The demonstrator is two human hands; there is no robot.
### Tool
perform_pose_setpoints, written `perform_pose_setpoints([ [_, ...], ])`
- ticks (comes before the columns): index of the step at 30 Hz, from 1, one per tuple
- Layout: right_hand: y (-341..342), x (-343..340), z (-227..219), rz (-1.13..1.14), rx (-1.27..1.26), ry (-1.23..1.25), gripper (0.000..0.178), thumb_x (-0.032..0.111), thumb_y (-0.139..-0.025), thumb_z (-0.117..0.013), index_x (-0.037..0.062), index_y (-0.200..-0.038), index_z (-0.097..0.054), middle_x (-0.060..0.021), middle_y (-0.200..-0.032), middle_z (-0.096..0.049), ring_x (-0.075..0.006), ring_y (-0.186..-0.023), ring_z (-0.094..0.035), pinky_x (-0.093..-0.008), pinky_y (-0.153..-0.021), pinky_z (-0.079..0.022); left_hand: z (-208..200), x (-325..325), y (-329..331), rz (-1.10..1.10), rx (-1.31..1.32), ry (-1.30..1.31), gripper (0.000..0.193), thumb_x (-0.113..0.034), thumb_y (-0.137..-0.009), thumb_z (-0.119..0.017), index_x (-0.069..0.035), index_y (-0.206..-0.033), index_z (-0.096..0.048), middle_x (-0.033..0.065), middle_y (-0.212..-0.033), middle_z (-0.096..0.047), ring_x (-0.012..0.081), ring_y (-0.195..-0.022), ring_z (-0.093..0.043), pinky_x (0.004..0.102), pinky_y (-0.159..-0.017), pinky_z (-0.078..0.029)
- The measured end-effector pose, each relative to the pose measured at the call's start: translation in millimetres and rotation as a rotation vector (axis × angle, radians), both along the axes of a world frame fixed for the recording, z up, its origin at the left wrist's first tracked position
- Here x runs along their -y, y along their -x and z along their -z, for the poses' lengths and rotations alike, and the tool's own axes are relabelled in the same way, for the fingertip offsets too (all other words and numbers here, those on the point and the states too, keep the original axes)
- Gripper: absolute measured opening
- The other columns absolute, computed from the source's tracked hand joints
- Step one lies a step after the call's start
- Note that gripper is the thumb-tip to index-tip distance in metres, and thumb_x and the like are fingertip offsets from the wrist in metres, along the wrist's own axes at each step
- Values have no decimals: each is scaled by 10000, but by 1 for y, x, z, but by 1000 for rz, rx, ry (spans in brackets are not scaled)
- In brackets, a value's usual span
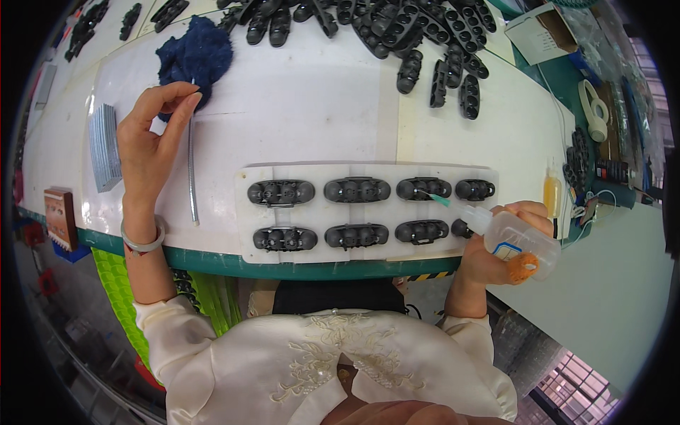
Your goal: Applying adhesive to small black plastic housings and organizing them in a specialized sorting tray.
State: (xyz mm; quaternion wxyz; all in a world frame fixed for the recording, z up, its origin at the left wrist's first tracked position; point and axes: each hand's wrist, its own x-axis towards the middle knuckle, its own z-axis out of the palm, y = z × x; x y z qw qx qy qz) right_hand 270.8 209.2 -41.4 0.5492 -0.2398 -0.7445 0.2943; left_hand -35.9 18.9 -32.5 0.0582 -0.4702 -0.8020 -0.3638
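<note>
My left hand (145, 138) is raised over the left of the table, thumb and forefinger pinched on the upper end of a thin silver metal rod (191, 173). A crumpled dark blue cloth (195, 53) lies just beyond those fingers. In my right hand (478, 268), whose thumb wears an orange finger cover, is a translucent squeeze bottle (520, 241) tipped to the left. Its green needle tip (439, 200) reaches the third black part (423, 188) in the far row. A white fixture board (283, 166) holds two rows of these black roller-like parts.
Black parts (404, 28) are heaped at the far side. A stack of silver rods (105, 149) lies left of my left hand, near a brown box (60, 218). At right are an open carton (542, 34), a white tape roll (593, 112) and a yellow bottle (551, 195).
</note>
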Motion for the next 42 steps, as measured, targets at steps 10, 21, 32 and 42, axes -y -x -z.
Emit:
perform_pose_setpoints([
  [10,-9,-8,9,8,-30,-43,380,335,-784,-409,-39,-804,-474,-135,-727,-460,-184,-690,-502,-220,-442,-443,6,0,4,8,23,-17,142,-37,-761,-645,6,-895,-626,60,-764,-605,109,-675,-534,213,-648,-429],
  [21,-10,-14,7,1,102,-168,394,367,-788,-427,-24,-798,-471,-133,-745,-473,-178,-625,-501,-219,-459,-427,6,0,2,8,12,-2,130,-40,-764,-645,4,-886,-633,66,-776,-610,115,-680,-544,209,-640,-434],
  [32,-25,-25,7,14,-147,47,359,344,-776,-518,-10,-817,-479,-111,-761,-472,-184,-679,-508,-238,-548,-430,9,1,6,-69,23,-41,249,-61,-786,-635,-38,-1032,-601,34,-784,-608,76,-697,-536,200,-659,-429],
  [42,-24,-25,7,-24,18,64,436,422,-791,-443,-11,-823,-480,-126,-764,-473,-182,-663,-505,-248,-503,-429,13,0,9,-79,30,-71,256,-68,-797,-630,-45,-1049,-596,15,-776,-593,70,-699,-530,193,-661,-419],
])
